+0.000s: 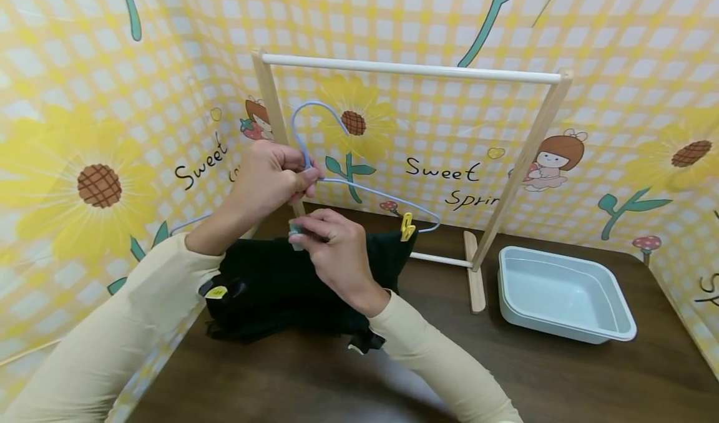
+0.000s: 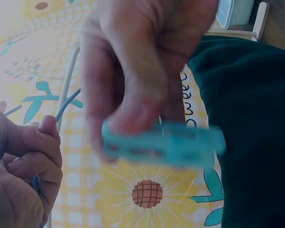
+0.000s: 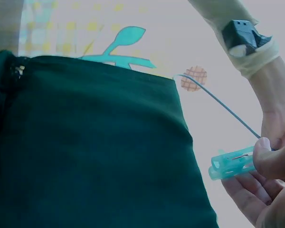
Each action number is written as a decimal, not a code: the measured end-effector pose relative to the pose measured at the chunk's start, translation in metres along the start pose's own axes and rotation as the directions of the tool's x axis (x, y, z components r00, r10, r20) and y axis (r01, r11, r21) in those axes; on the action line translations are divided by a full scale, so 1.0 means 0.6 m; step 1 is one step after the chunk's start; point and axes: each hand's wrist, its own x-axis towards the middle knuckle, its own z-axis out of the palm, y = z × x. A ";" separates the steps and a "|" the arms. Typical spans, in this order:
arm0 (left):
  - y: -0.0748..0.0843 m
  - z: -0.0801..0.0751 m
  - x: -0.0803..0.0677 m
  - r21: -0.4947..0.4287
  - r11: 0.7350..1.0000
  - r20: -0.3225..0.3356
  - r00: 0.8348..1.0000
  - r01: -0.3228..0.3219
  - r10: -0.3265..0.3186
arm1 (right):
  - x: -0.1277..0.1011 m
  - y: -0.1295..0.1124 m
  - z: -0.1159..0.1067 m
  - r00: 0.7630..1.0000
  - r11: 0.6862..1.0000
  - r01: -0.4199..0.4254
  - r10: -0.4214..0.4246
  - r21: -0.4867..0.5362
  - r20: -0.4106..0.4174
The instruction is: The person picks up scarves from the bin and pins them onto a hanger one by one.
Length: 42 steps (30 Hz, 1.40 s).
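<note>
My left hand grips the blue clothes hanger just below its hook. Thumb and fingers of my right hand pinch a teal clothespin, which looks blurred in the left wrist view. A dark green piece of cloth hangs below the hanger, nearly black in the head view. At the hanger's right end, a yellow clothespin clips the cloth's upper corner. In the right wrist view, the teal clothespin is beside the cloth's edge, apart from it.
Behind the hands stands a wooden rack with a white top bar and a foot on the brown table. A pale blue basin sits on the right. Checked, flower-printed cloth surrounds the table.
</note>
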 end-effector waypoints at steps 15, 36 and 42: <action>0.008 0.025 0.008 -0.005 1.000 0.034 0.999 -0.022 0.022 | 0.014 0.014 0.061 0.998 0.997 -0.057 0.059 0.057 -0.021; 0.004 0.032 -0.010 0.004 0.999 0.012 0.999 0.052 -0.052 | 0.010 0.018 0.088 0.987 0.995 -0.093 0.098 -0.044 0.128; -0.002 0.021 -0.013 0.006 0.999 -0.001 0.999 0.045 -0.045 | -0.002 0.018 0.080 0.985 0.985 0.094 -0.070 -0.145 0.161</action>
